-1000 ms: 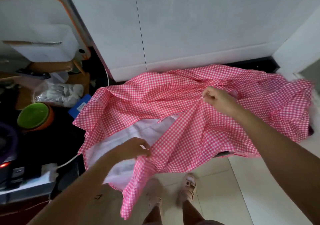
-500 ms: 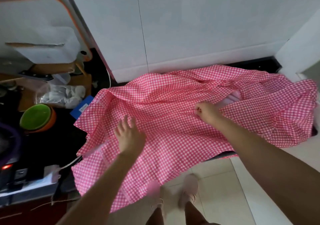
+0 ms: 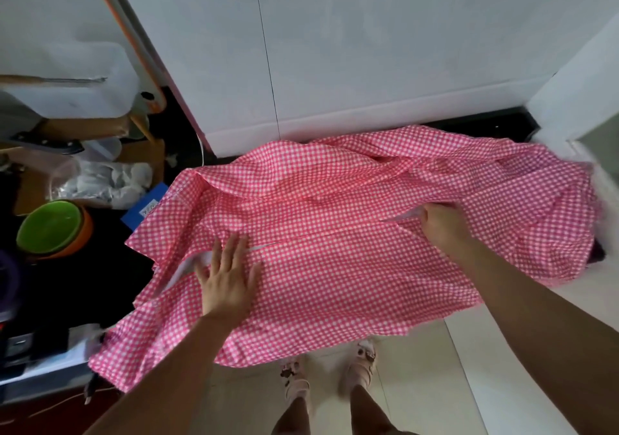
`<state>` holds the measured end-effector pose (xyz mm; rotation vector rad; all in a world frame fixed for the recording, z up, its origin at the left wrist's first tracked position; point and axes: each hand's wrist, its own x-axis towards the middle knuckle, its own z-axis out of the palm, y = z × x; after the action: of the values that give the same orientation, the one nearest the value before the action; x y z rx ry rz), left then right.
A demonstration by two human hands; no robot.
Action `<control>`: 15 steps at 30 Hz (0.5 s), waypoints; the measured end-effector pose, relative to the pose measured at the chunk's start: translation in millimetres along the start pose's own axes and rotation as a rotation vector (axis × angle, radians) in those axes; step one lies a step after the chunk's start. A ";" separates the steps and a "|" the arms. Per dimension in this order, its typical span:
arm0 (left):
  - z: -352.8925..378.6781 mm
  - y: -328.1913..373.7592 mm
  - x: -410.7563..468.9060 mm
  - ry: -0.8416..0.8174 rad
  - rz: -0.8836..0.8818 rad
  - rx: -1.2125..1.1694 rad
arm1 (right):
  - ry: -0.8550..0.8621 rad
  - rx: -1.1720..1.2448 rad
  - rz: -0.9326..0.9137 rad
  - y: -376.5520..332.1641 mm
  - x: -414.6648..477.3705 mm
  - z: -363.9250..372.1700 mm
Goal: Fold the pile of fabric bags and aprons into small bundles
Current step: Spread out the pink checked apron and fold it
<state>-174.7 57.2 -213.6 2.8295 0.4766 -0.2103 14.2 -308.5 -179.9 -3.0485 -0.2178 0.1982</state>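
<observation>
The apron [image 3: 351,267], pink-and-white check with a white lining showing at two slits, lay spread wide over the dark counter [image 3: 100,284]. Its far edge was rumpled close to the white wall [image 3: 368,49], its right end bunched against the corner, and its near edge drooped over the counter's front above the floor [image 3: 485,384]. The left hand [image 3: 227,280] lay flat on the cloth toward its left side, palm down and fingers straight and spread, the fingertips reaching a strip of the white lining. The right hand [image 3: 442,223] was on the cloth further right and further back, knuckles up, with the fingers curled under at the edge of a flap where more lining peeked out; from where I stood I could not tell whether it was pinching that edge or only resting there. The two hands were well apart, with smooth cloth between them. Just off the apron's left corner a blue card [image 3: 147,207] stuck out from under it. Beyond that sat a crumpled plastic bag [image 3: 100,180], and nearer, a green bowl [image 3: 50,227] nested in an orange one. A white board [image 3: 67,16] with an orange rim leaned at the back left. Below the hanging edge, the person's feet in pale sandals [image 3: 296,381] stood on the tiles.
</observation>
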 end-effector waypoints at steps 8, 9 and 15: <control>-13.0 -20.3 -0.1 -0.006 -0.002 0.013 | -0.174 0.049 0.054 -13.0 -4.4 -20.0; -12.5 -18.9 2.3 0.009 -0.003 0.030 | -0.057 0.119 0.025 -11.3 -8.6 -20.9; -14.0 20.6 17.7 0.159 -0.026 -0.028 | 0.179 0.228 0.166 33.0 -22.5 -16.8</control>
<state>-149.8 47.8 -198.7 2.8268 0.5456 0.0173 -1.2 -345.6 -163.4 -2.8342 0.0663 -0.0381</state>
